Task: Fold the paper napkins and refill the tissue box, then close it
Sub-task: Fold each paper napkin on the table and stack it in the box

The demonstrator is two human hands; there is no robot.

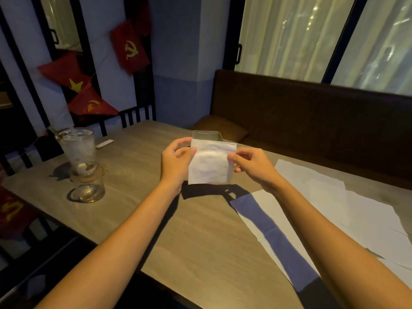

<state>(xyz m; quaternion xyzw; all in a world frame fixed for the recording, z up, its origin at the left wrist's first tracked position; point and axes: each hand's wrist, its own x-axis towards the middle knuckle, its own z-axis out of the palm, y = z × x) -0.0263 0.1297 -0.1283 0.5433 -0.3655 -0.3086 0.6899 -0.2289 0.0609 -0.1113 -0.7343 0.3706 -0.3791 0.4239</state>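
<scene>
Both the left hand [176, 161] and the right hand [252, 167] pinch a folded white paper napkin [210, 166] by its side edges, upright just in front of the open square metal tissue box [206, 136].

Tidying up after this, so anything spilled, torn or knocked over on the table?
Nothing spilled or toppled. Loose napkins lie overlapping and askew at the table's right; both glasses stand upright.

One head-worn wide-angle camera looks forward and down over a wooden table [124, 210], both forearms reaching in from the bottom corners toward the frame's centre. The view sits close to the tabletop; the windows [289, 34] at upper right and the bench [312, 121] bow at the edges.
</scene>
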